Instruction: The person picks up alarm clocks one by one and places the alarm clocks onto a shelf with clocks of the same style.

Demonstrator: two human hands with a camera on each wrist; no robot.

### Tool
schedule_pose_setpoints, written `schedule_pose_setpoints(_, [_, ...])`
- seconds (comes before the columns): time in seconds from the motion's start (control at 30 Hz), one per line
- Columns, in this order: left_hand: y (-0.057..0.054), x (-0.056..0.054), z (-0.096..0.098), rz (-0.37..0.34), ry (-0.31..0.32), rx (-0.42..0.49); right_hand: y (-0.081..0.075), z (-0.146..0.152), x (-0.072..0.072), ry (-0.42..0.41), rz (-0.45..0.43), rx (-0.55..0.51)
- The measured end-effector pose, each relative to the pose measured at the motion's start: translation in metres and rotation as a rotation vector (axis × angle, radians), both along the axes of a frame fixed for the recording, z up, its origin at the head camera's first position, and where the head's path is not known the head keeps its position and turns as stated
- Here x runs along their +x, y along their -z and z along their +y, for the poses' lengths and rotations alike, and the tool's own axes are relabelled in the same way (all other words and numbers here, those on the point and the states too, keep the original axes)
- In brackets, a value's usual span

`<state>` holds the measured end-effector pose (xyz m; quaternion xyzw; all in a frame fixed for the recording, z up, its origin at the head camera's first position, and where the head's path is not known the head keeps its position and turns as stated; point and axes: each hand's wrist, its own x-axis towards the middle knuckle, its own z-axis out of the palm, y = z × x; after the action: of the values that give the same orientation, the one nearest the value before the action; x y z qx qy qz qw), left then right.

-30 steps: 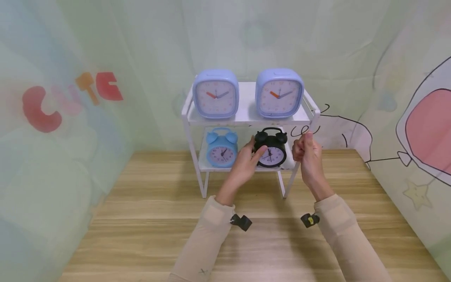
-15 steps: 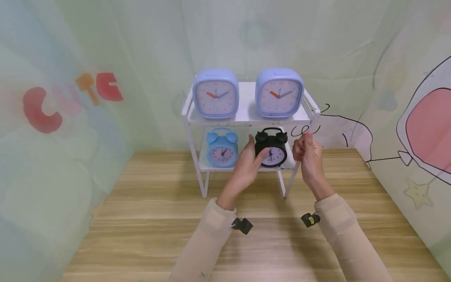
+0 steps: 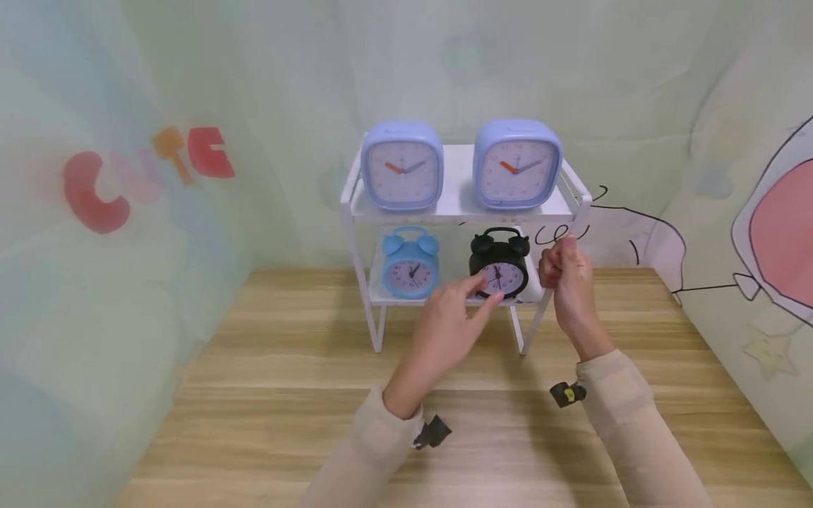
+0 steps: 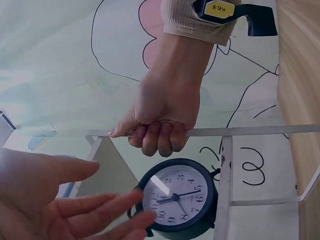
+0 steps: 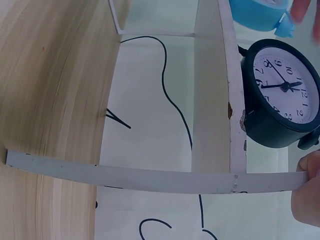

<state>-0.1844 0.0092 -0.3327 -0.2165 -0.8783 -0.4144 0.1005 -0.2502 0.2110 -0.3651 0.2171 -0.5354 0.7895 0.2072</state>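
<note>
My right hand [image 3: 574,293] grips the right front post of a white two-tier shelf rack [image 3: 460,219], its fingers curled round the bar in the left wrist view. My left hand [image 3: 444,328], fingers spread and holding nothing, is in front of the black twin-bell alarm clock [image 3: 500,255], overlapping the lower left of its dial. That clock stands upright on the lower tier at the right, its dial [image 4: 175,195] facing out. A light blue twin-bell alarm clock [image 3: 411,262] stands beside it on the left.
Two rounded-square lavender clocks [image 3: 402,169] stand side by side on the upper tier. Beneath the rack is a wood-grain table [image 3: 298,395]. Printed fabric walls [image 3: 298,106] enclose the back and sides.
My left hand has drawn away from the black alarm clock's left side, back and downward. My right hand keeps its grip on the post. The head view has shifted slightly.
</note>
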Motion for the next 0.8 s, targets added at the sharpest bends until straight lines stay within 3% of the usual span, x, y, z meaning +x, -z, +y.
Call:
schedule_pose_setpoints(0.33, [0.003, 0.018, -0.014, 0.143, -0.033, -0.088, -0.004, 0.006, -0.001, -0.038, 0.004, -0.029])
schedule_pose_setpoints(0.6, [0.023, 0.025, -0.022, 0.205, 0.058, -0.231, 0.000, 0.017, 0.001, -0.092, -0.004, -0.057])
schedule_pose_setpoints(0.7, [0.033, 0.026, -0.026, 0.250, 0.082, -0.254, 0.004, 0.021, 0.004, -0.028, -0.016, -0.028])
schedule_pose_setpoints(0.8, [0.042, 0.027, -0.034, 0.288, 0.089, -0.279, 0.009, 0.023, 0.010, 0.163, -0.064, 0.011])
